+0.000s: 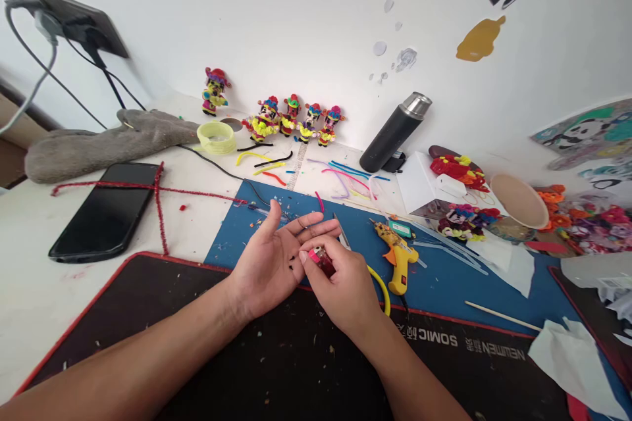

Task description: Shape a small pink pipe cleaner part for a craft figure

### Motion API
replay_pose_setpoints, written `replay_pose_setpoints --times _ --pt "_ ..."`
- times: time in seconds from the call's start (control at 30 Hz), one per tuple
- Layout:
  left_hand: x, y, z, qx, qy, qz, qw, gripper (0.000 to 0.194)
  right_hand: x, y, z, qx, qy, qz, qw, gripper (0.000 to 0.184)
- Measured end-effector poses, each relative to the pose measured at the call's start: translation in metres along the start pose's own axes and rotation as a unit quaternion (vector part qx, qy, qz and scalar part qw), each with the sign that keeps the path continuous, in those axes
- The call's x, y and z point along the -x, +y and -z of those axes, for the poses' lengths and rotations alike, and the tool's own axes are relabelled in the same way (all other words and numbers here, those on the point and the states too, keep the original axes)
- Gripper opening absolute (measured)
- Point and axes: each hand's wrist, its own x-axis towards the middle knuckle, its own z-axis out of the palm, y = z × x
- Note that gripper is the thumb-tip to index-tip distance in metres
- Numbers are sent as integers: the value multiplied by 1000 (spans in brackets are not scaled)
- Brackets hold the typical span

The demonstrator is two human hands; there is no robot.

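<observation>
Palm up, my left hand (269, 270) is open with its fingers stretched out, and a few tiny black bits (291, 268) lie on the palm. My right hand (353, 286) is closed around a small red and pink figure piece (322, 258), partly hidden by the fingers. Its thumb and fingertips are close to the left palm, by the black bits. Both hands are above the near edge of the blue mat (224, 233). Just right of them lies a yellow glue gun (402, 266).
Several small fuzzy figures (266, 120) stand against the wall. Loose pipe cleaners (274, 161) lie in front of them. A black phone (106, 214) is at left, a black thermos (392, 135) at the back, a wooden stick (501, 316) and crumpled tissue (567, 355) at right.
</observation>
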Motion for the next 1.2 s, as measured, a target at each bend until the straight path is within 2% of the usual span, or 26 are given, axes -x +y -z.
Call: replay_pose_setpoints --times 1.2 --pt "1 3 -3 -14 13 -13 1000 70 1 -4 3 -1 -14 5 1000 10"
